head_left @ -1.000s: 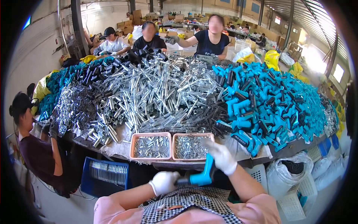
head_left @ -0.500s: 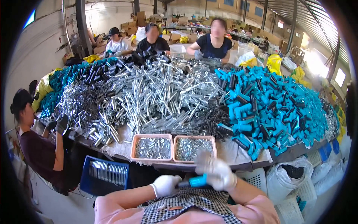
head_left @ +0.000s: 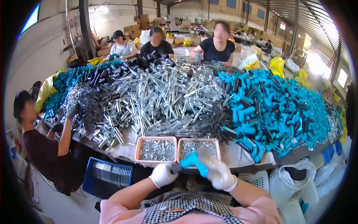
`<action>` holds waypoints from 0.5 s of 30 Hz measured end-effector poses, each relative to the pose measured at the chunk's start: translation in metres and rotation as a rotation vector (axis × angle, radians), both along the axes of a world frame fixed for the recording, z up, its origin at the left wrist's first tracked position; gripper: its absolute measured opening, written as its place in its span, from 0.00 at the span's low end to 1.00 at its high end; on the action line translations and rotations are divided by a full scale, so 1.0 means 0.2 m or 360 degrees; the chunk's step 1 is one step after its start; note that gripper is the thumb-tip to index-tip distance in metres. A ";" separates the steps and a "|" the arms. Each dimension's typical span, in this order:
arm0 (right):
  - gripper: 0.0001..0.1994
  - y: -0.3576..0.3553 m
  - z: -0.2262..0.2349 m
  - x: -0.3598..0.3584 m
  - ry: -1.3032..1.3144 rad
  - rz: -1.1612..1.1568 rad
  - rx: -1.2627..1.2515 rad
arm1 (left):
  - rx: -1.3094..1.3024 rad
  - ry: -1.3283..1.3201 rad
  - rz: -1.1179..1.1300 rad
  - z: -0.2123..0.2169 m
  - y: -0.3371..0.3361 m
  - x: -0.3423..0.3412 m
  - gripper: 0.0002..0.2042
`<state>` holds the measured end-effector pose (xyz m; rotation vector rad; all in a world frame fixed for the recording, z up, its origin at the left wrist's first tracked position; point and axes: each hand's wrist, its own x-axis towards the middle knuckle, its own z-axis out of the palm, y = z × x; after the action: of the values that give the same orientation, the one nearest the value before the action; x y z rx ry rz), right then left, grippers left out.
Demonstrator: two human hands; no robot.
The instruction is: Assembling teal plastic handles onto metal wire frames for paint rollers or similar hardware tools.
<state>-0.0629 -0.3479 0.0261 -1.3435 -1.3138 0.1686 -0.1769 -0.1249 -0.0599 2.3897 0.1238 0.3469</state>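
Note:
Both my hands wear white gloves and meet low in the head view, just in front of the table edge. My left hand [head_left: 163,174] grips the dark end of a blue plastic handle [head_left: 191,161]. My right hand [head_left: 218,172] is closed around the handle's other end and looks blurred. Right behind them stand two pink trays [head_left: 156,139] holding small metal parts. A large heap of silver metal tubes [head_left: 164,99] and a heap of blue and black handles [head_left: 274,108] cover the table beyond.
A person in dark clothes sits at the left with a gloved hand [head_left: 71,111] in the metal pile. Three people work at the far side. A blue crate [head_left: 108,175] of metal parts stands below left; white baskets and bags [head_left: 294,179] stand at the right.
My right hand came down from the tray area onto the blue handle and now holds it together with my left hand. The person at the left raised an arm onto the pile.

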 end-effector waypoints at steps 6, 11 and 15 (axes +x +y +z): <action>0.23 0.00 0.07 0.10 -0.1760 -0.0552 -0.0313 | -0.0310 0.0858 -0.0575 0.12 -0.11 -0.06 0.15; 0.22 -0.08 -0.12 0.19 -0.1992 0.0150 -0.0007 | -0.0923 0.1741 -0.1081 -0.02 -0.01 -0.08 0.13; 0.22 -0.02 -0.13 0.11 -0.2090 0.0365 -0.0651 | -0.0292 0.1167 -0.1009 0.00 -0.03 -0.11 0.16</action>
<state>-0.0403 -0.3518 -0.0009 -1.6938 -2.6331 -0.3942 -0.1982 -0.1313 -0.0602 2.1199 -0.2576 -0.8011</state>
